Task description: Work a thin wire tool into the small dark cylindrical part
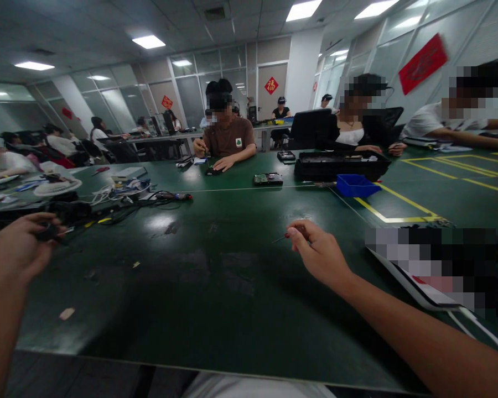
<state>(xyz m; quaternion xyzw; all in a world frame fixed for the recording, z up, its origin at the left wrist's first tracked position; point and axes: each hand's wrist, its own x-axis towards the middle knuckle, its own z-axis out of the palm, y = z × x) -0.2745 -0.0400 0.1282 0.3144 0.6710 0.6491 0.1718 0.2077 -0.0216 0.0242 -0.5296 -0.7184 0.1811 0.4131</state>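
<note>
My right hand (315, 249) is closed on a small screwdriver (280, 239), its thin metal shaft pointing left above the green table (216, 326). At the left edge of the view, my left hand (19, 251) has its fingers wrapped round a dark object (47, 231); blur hides what it is. Just beyond that hand lies a heap of black cables (120, 207). Small tan scraps (67, 314) are on the tabletop between my hands.
Across the table sit a hard drive (268, 179), a black bin (342, 167) and a blue tray (357, 186). A white-edged device (415, 282) with cables lies right. A person in brown (228, 138) works opposite; others sit further right and left.
</note>
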